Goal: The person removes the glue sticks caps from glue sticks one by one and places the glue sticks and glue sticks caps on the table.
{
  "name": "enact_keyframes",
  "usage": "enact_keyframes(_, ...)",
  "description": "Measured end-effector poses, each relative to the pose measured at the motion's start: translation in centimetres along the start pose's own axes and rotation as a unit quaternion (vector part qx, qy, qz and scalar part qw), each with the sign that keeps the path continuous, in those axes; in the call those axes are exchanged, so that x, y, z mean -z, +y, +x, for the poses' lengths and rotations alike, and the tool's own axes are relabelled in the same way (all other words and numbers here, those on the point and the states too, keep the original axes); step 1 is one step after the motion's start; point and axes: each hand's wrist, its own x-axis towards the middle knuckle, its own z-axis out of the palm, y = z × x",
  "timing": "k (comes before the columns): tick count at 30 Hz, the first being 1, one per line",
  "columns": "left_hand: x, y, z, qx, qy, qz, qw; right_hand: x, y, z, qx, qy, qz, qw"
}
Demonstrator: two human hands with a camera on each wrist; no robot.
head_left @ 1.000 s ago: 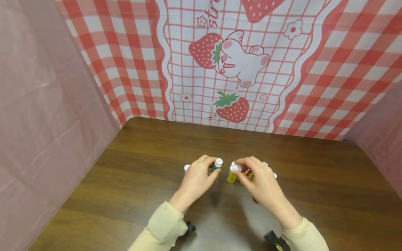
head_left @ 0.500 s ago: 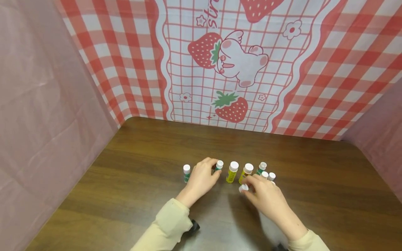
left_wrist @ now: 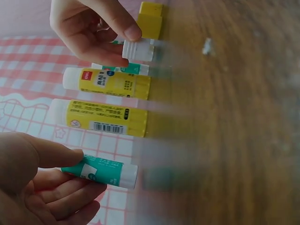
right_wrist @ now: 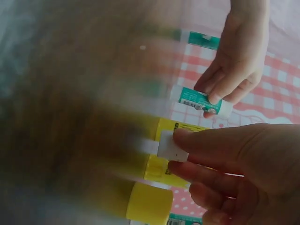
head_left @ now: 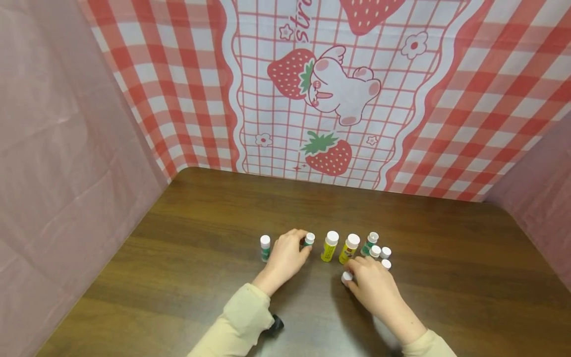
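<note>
My left hand (head_left: 285, 255) holds a green glue stick (left_wrist: 101, 171) upright, thumb on one side and fingers on the other; its lower end is right at the tabletop. Between the thumb and fingertips of my right hand (head_left: 372, 282) is a small white cap (right_wrist: 169, 146), low over the table in front of the yellow glue sticks. Two yellow glue sticks with white tops, one left (head_left: 329, 248) and one right (head_left: 349, 250), stand between my hands. Another green glue stick (head_left: 265, 248) stands left of my left hand.
Behind my right hand stand a further green glue stick (head_left: 369, 244) and several white-topped pieces (head_left: 385, 253), partly hidden by the hand. A yellow-bodied piece (right_wrist: 150, 204) is beside it. The wooden table (head_left: 200, 208) ends at a strawberry-print cloth (head_left: 330, 153); pink cloth hangs at both sides.
My right hand has carried the white cap away from my left hand, rightward and down toward the table. The left hand has lowered slightly with the green glue stick.
</note>
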Motion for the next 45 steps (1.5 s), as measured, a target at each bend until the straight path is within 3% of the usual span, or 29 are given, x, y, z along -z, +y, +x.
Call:
enact_keyframes(21,-0.3,-0.3,0.0,-0.005,0.011,-0.002,0.9999,-0.7,0.4,0.0,0.008,0.004,-0.001,1.0000)
enact_keyframes(28,2.0,0.4,-0.2,-0.011,0.034,-0.007,0.9994,-0.2,0.1,-0.4,0.008,-0.004,0.005,0.9999)
enact_keyframes(34,4.7,-0.8,-0.6,-0.026,0.060,0.046,0.9968,0.6,-0.3,-0.8,0.005,0.006,0.010,0.9999)
enact_keyframes(36,5.5,-1.5,-0.9,-0.013,0.046,0.055,0.9974,0.8,-0.3,-0.9,0.004,0.006,0.010,0.9999)
enact_keyframes(40,6.6,-3.1,-1.4,0.033,-0.024,0.062,0.9972,1.2,-0.4,-0.9,0.006,0.010,0.012,0.9999)
enact_keyframes(43,6.7,-3.9,-1.7,0.052,-0.073,0.065,0.9938,1.5,-0.6,-0.9,0.007,0.010,0.012,0.9998)
enact_keyframes(45,6.6,-4.3,-1.7,0.054,-0.087,0.065,0.9926,1.6,-0.6,-0.8,0.008,0.010,0.013,0.9998)
